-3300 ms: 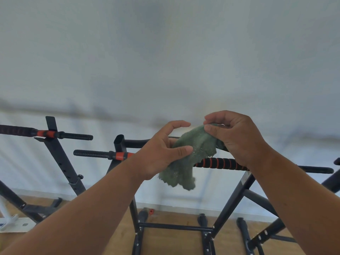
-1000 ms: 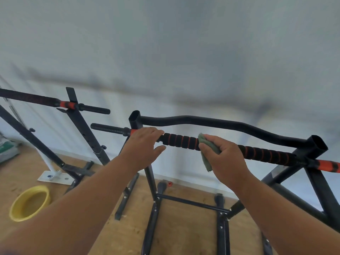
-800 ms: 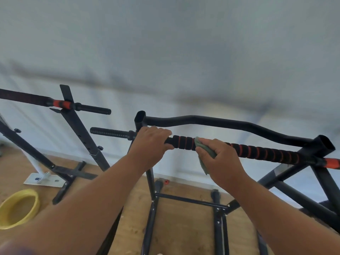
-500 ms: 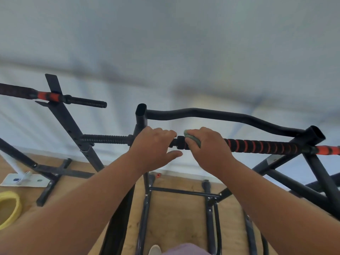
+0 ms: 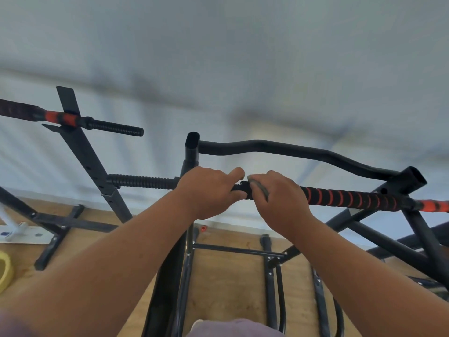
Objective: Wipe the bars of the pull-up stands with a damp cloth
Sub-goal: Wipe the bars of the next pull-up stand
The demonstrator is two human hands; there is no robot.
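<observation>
A black pull-up stand stands right in front of me, with a straight bar (image 5: 352, 198) wrapped in black and orange grips. My left hand (image 5: 209, 190) grips that bar near its left upright. Beside it, almost touching, my right hand (image 5: 279, 200) wraps a green cloth (image 5: 260, 188) around the bar; only a thin edge of the cloth shows between my fingers. Behind and above runs the stand's wavy black top bar (image 5: 291, 149).
A second stand with a black and orange bar (image 5: 73, 119) is at the left. A yellow bowl (image 5: 4, 268) and a white bracket (image 5: 17, 235) lie on the wooden floor at far left. Black base legs (image 5: 272, 276) spread below me.
My right hand slid the cloth leftward along the bar until it met my left hand. Earlier both hands held the cloth loose in the air. My view tilted down and shifted.
</observation>
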